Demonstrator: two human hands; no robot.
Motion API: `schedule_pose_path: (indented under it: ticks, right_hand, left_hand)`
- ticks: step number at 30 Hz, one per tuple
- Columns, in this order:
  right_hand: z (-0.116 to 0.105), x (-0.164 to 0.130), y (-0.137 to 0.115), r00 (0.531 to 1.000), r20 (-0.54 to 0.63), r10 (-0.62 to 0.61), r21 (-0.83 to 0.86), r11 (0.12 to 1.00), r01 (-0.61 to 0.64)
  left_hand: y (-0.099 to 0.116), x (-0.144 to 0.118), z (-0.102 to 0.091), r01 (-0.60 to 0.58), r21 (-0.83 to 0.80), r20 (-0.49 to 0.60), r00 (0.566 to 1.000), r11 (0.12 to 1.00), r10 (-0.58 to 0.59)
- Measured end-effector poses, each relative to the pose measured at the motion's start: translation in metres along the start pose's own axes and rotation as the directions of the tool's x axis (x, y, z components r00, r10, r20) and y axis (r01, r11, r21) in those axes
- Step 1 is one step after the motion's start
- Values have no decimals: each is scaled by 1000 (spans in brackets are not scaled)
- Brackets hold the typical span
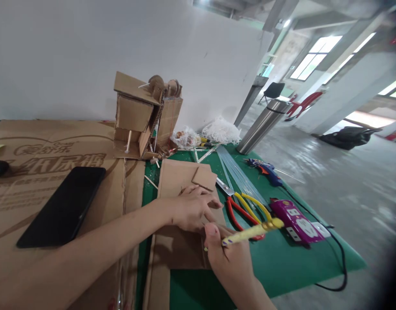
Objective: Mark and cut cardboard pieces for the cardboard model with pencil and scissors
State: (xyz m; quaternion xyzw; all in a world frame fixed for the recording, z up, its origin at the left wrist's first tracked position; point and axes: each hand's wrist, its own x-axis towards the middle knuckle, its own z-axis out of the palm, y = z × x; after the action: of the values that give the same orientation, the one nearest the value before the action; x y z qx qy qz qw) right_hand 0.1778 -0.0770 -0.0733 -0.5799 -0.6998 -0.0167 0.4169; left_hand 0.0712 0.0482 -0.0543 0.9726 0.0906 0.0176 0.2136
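Note:
My left hand (195,212) lies with fingers spread on a brown cardboard sheet (178,254). Beyond its fingertips, a small cardboard piece (205,178) rests on the sheet's far part. My right hand (232,262) is closed around a yellow pencil or pen (249,234) with coloured spots, tilted with its upper end to the right. The writing tip is mostly hidden near the left fingers. Just right of the hands lies a cutting tool (246,209) with red and yellow handles, probably scissors.
A cardboard structure (135,113) with round discs stands against the wall. A black phone (64,206) lies on printed cardboard at left. Toward the right are clear glue sticks (239,172), a blue glue gun (265,170), a purple power strip (296,221) with a cord, and a steel flask (262,127).

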Motion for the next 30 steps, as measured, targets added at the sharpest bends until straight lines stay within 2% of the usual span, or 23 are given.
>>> schedule_pose_path:
  ticks: [13,19,25,30]
  right_hand:
    - [5,-1,3,999,38,22,-14,1000,-21]
    - [4,-2,3,996,51,72,-6,997,-71]
    - [3,-1,3,995,94,34,-17,999,-32]
    - [2,-2,3,994,71,80,3,997,-80]
  left_hand:
    - [-5,2,5,-26,14,3,1000,1000,26]
    - [-9,4,7,-42,2,21,999,999,42]
    - [-9,3,7,-45,-5,16,999,999,45]
    - [-9,3,7,-37,-19,12,999,999,37]
